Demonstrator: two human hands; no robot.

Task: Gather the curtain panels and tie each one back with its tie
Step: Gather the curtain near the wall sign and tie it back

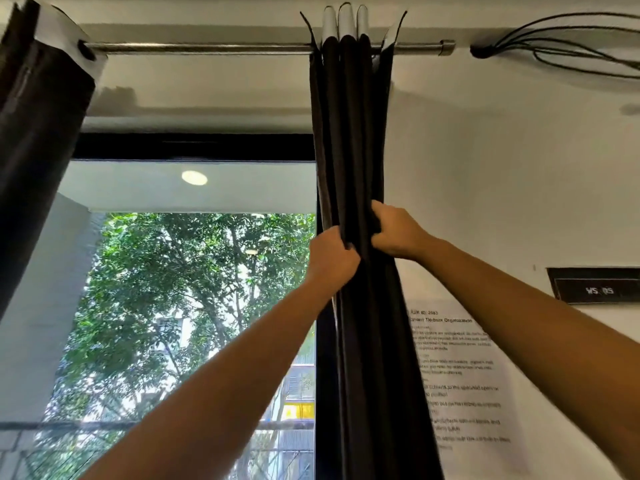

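Both the left hand (332,252) and right hand (394,230) are clenched on the curtain (353,133), so I'd squeeze the folds evenly before reaching for a tie.

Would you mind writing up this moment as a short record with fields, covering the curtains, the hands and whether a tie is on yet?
right curtain panel: dark, bunched into folds at the right end of the curtain rod
left curtain panel: dark, hanging at the left edge of the view
left hand: closed on the left side of the bunched folds
right hand: closed on the right side, slightly higher
tie: none visible
window: uncovered, trees outside
wall: printed sheet and dark label plate to the right
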